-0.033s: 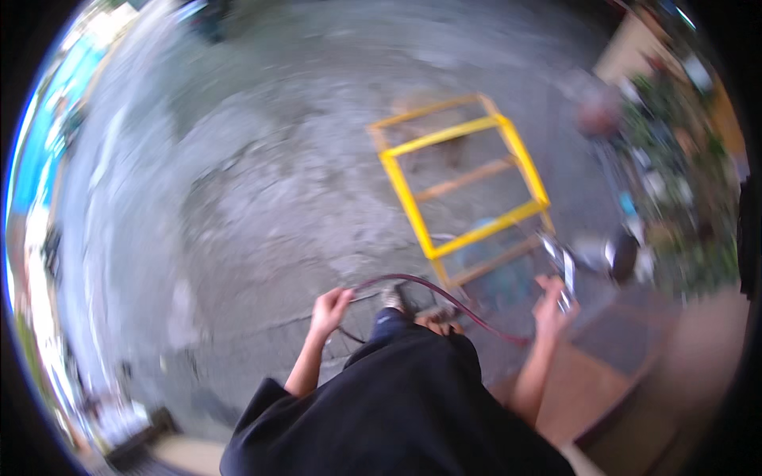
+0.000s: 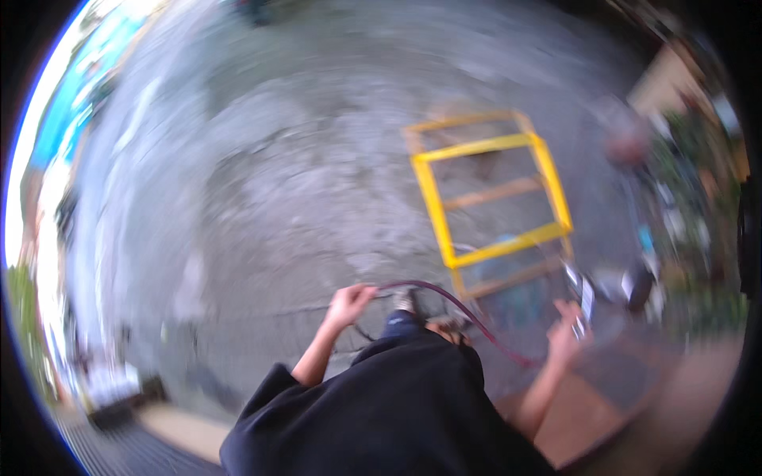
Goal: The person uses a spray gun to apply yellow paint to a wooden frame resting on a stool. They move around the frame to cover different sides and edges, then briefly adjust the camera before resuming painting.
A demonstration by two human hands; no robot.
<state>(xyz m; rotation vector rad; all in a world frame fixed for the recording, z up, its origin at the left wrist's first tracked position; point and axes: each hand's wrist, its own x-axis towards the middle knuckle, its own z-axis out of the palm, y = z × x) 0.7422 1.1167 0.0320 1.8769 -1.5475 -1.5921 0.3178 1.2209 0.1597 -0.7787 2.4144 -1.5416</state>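
1. Dark red, the hose (image 2: 452,305) arcs from the left hand (image 2: 348,304) across in front of the person's body toward the lower right, ending near the right forearm.
2. The left hand is closed around the hose's near end, knuckles up, above grey concrete ground (image 2: 262,198).
3. The right hand (image 2: 567,333) is raised beside a small dark-and-pale object (image 2: 582,297); the blur hides whether its fingers grip it, so I cannot tell.
4. A yellow frame (image 2: 492,198) with wooden rungs lies on the ground just beyond the hose, between the two hands and farther out.
5. A black garment (image 2: 381,412) covers the person's torso at the lower edge.
6. Greenery (image 2: 698,206) and blurred items line the right rim.
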